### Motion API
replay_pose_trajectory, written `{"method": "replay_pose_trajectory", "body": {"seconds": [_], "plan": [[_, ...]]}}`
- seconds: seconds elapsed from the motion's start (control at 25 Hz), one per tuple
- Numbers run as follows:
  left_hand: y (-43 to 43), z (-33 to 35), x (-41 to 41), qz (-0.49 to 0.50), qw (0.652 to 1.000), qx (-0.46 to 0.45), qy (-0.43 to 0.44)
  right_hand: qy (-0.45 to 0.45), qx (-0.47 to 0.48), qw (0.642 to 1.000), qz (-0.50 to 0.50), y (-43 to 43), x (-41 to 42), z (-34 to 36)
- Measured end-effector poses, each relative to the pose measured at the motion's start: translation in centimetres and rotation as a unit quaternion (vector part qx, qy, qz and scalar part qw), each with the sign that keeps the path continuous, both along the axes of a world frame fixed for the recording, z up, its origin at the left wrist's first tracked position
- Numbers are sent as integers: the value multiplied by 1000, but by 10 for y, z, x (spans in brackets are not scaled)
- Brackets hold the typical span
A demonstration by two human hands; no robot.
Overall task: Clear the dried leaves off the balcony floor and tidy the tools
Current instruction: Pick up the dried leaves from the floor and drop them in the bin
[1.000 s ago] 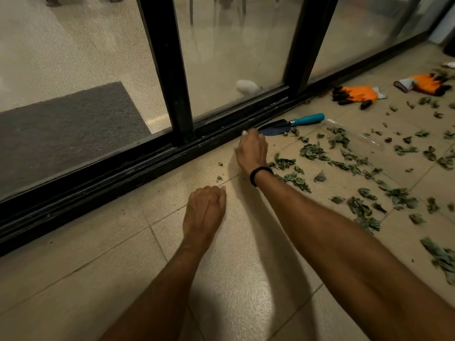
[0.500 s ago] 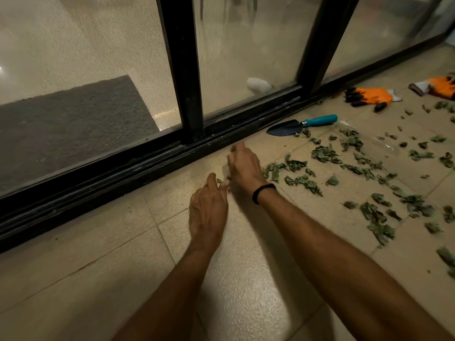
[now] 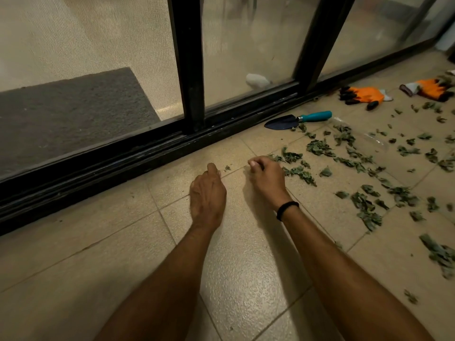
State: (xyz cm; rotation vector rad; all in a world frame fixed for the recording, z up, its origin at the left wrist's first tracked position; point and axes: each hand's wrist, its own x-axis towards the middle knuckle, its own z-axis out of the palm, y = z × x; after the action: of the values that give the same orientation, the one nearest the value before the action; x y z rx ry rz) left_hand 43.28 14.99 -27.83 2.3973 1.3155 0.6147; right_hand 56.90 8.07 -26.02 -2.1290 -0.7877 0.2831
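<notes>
Curling its fingers (image 3: 255,165) down onto the tile, the right hand (image 3: 267,179) sits at the near edge of the dried leaves (image 3: 320,147) — whether its grip has caught a leaf I cannot tell. The left hand (image 3: 208,193) rests on the balcony floor (image 3: 98,254) at its 9 o'clock, and its grip is likewise unclear. One leaf scrap (image 3: 227,167) lies between them. Leaves scatter from 1 to 4 o'clock. The trowel (image 3: 298,119) lies at 1 o'clock beside the door track (image 3: 123,153), with the orange gloves (image 3: 364,93) beyond at 2 o'clock — well apart from both hands.
</notes>
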Motion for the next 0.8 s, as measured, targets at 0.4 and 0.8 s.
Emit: {"method": "replay_pose_trajectory", "body": {"seconds": [0.4,0.8], "plan": [[-3,11,-2,144,976,-36,-160,-29,33,999,-12,-2,-57,-5],[-14,19,-31,35,968,-117,-218,13,20,988,-152,-53,-53,3]]}}
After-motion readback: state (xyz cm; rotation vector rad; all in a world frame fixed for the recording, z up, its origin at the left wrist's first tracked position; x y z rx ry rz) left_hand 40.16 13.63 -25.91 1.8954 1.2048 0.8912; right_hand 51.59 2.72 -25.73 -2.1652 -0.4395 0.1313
